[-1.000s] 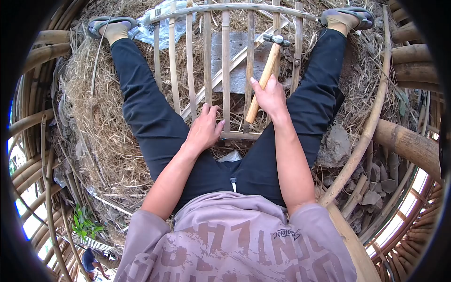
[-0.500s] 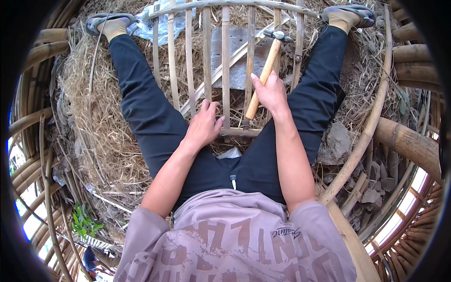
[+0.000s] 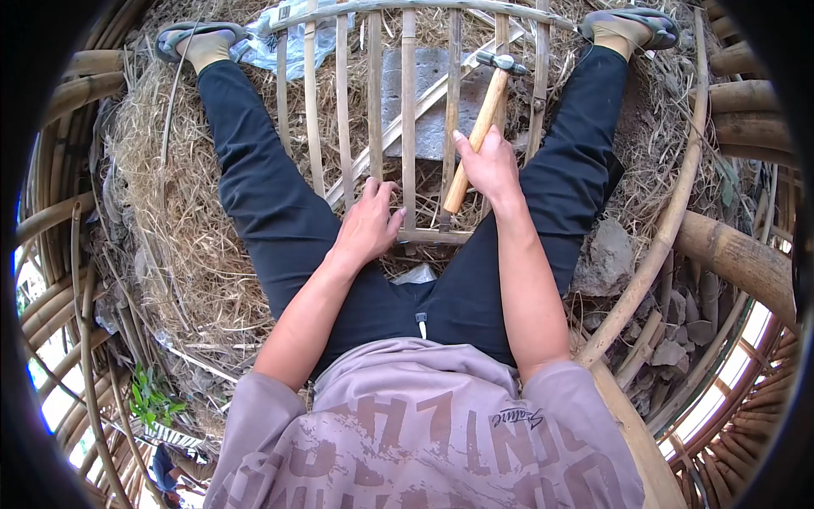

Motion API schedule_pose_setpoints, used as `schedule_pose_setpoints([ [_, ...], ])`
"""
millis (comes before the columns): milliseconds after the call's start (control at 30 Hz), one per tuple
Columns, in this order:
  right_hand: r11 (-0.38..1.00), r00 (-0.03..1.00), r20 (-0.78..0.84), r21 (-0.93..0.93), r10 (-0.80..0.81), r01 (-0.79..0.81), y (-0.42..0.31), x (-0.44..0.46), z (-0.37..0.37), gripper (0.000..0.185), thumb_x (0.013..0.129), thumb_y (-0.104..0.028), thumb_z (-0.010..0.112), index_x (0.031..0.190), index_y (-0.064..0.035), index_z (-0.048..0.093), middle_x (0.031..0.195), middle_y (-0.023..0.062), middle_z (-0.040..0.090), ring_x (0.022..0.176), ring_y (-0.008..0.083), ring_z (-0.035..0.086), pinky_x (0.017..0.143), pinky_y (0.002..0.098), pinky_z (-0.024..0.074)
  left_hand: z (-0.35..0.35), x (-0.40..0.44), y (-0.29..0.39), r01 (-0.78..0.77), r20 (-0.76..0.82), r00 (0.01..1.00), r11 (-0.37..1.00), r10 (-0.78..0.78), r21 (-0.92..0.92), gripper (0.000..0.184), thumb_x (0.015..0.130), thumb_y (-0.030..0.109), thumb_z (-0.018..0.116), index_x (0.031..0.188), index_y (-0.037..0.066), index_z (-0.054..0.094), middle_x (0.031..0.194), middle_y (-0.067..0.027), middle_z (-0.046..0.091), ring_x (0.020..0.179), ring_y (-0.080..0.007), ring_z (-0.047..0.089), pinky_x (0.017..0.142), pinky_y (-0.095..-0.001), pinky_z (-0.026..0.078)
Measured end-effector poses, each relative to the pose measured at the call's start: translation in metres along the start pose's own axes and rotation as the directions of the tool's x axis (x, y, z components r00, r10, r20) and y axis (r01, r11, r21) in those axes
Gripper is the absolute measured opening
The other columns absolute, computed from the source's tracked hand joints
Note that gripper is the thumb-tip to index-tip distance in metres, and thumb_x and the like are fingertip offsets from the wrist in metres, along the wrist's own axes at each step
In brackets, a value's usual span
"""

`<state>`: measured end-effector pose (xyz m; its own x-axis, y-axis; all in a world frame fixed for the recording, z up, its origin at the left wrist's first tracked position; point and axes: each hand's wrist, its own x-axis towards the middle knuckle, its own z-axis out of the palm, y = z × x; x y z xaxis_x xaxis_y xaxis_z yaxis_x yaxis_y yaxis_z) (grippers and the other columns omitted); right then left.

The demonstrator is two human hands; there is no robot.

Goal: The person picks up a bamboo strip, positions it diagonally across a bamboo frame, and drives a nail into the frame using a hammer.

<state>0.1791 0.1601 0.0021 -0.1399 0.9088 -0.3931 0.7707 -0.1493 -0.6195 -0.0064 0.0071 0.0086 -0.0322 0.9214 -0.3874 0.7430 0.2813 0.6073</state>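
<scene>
While the right hand holds the hammer by its wooden handle, over the slatted bamboo frame, the left hand is at the near end of this frame with fingers bent; whether it grips it, I cannot tell. The frame lies between the legs, above a grey slab and dry straw.

We had gaps between the slats; the hammer crossed the right-hand ones, and legs hemmed both sides.
</scene>
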Motion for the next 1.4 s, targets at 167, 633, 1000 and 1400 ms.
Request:
schedule_pose_setpoints([
  [167,1.0,1.0,-0.014,0.008,-0.012,0.013,-0.0004,-0.0006,-0.0002,0.058,0.092,-0.042,0.069,0.113,0.0107,0.059,0.098,0.0341,0.069,0.098,0.0489,0.069,0.088,0.0513,0.0551,0.0015,0.0003,-0.0018,-0.008,-0.006,1.0,1.0,0.008,0.02,0.043,0.096,0.022,0.065,0.13,-0.002,0.052,0.12,-0.022,0.053,0.099,-0.0447,0.065,0.086,-0.0537,0.054],
  [633,1.0,1.0,-0.004,0.003,0.004,-0.004,-0.0036,-0.002,-0.0025,0.056,0.092,-0.041,0.07,0.113,0.0104,0.059,0.099,0.0339,0.07,0.098,0.0487,0.069,0.089,0.0512,0.055,-0.003,0.0003,0.0026,0.039,0.045,0.998,0.999,-0.038,-0.01,0.042,0.097,0.023,0.064,0.131,0.001,0.052,0.124,-0.0212,0.052,0.105,-0.0446,0.064,0.09,-0.0527,0.052],
  [1000,1.0,1.0,-0.016,-0.005,-0.016,0.016,-0.0029,-0.0018,-0.0014,0.054,0.092,-0.041,0.069,0.11,0.0098,0.06,0.097,0.0335,0.07,0.097,0.0489,0.069,0.088,0.052,0.0547,-0.0017,0.0006,0.0006,0.044,0.044,0.998,0.999,-0.044,0.012,0.043,0.097,0.022,0.064,0.132,0.001,0.051,0.126,-0.0214,0.052,0.108,-0.0452,0.063,0.091,-0.0524,0.052],
  [1400,1.0,1.0,-0.011,-0.001,-0.014,0.014,-0.0019,-0.0016,-0.0015,0.056,0.092,-0.041,0.07,0.11,0.0105,0.06,0.097,0.0342,0.069,0.096,0.0489,0.069,0.087,0.052,0.0551,0.0001,0.0006,-0.0002,0.033,0.026,0.999,0.999,-0.033,0.018,0.042,0.097,0.022,0.064,0.131,0.001,0.051,0.124,-0.0207,0.052,0.104,-0.0449,0.064,0.09,-0.053,0.053],
])
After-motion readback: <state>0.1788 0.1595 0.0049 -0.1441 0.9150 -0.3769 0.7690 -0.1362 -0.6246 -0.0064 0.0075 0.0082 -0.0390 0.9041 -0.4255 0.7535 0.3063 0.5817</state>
